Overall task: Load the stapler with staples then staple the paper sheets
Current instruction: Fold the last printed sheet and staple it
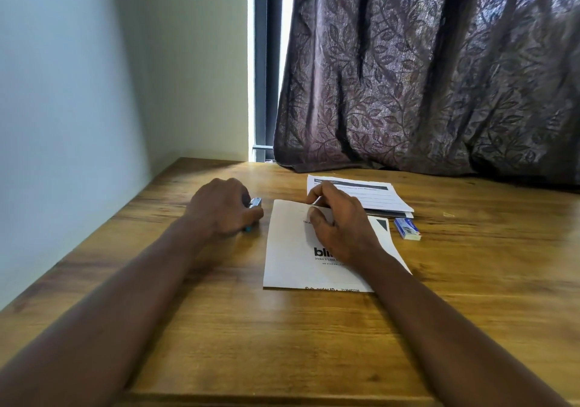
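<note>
My left hand (224, 207) is closed over a small blue stapler (255, 202) that rests on the wooden table (251, 328); only the stapler's metal front tip and a bit of blue base show. My right hand (337, 223) lies on the upper part of a white printed paper sheet (290, 256), with its fingers pinching the sheet's top edge, which lifts slightly. A small blue and white staple box (407, 228) lies on the table to the right of the sheet.
A second stack of printed papers (373, 196) lies behind the sheet, near a dark patterned curtain (423, 77). A pale wall (78, 108) borders the table's left side. A small loose item (448, 214) lies at the far right.
</note>
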Action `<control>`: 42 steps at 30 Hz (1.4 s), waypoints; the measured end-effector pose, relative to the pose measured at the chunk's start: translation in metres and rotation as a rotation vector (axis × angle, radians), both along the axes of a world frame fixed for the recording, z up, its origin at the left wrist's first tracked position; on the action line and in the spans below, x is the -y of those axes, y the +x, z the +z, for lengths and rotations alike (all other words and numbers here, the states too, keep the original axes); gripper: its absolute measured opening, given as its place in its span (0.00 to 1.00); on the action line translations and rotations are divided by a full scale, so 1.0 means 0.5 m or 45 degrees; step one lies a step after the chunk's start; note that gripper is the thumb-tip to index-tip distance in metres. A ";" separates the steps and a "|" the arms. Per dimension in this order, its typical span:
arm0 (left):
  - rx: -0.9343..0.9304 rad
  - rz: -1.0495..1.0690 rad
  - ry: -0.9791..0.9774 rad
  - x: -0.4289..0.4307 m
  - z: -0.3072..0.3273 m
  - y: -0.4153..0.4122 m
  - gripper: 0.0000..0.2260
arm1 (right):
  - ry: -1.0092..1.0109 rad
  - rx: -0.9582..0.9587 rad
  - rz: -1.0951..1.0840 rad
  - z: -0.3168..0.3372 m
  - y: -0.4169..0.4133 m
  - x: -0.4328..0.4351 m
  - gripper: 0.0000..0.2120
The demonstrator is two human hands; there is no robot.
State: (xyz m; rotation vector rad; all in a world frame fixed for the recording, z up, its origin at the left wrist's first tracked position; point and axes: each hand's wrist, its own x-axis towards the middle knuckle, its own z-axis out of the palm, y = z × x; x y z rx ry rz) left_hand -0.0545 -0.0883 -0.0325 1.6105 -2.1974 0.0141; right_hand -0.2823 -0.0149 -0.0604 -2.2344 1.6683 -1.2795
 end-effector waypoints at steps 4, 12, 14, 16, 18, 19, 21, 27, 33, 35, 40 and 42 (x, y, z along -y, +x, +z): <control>0.073 0.109 -0.145 -0.030 0.006 -0.006 0.24 | -0.044 -0.031 -0.046 0.004 0.002 -0.005 0.07; -0.661 -0.491 0.464 -0.144 0.005 -0.029 0.17 | -0.311 0.022 -0.141 0.041 -0.006 -0.037 0.07; -0.872 -0.488 0.519 -0.149 0.004 -0.040 0.12 | -0.440 -0.030 -0.206 0.052 -0.013 -0.047 0.07; -1.059 -0.409 0.494 -0.152 0.023 -0.053 0.08 | -0.583 -0.143 -0.355 0.063 -0.033 -0.053 0.10; -1.225 -0.324 0.456 -0.145 0.051 -0.070 0.04 | -0.586 -0.094 -0.569 0.083 -0.068 -0.058 0.15; -1.314 -0.298 0.445 -0.137 0.063 -0.079 0.03 | -0.565 -0.012 -0.666 0.089 -0.093 -0.055 0.17; -1.483 -0.259 0.427 -0.112 0.082 -0.100 0.02 | -0.504 0.160 -0.754 0.089 -0.145 -0.049 0.18; -1.630 -0.168 0.444 -0.007 0.083 -0.203 0.03 | 0.213 0.990 -0.303 0.086 -0.285 -0.005 0.12; -1.385 -0.046 0.194 0.063 0.018 -0.286 0.09 | 0.109 1.005 -0.452 0.037 -0.324 0.031 0.13; -1.218 -0.050 0.137 0.073 0.003 -0.291 0.14 | 0.074 0.941 -0.531 0.020 -0.328 0.051 0.14; -0.955 -0.179 0.208 0.090 -0.018 -0.269 0.20 | 0.012 0.552 -0.615 0.000 -0.327 0.079 0.12; -0.847 -0.184 0.209 0.088 -0.021 -0.270 0.22 | 0.028 0.416 -0.650 -0.006 -0.328 0.082 0.12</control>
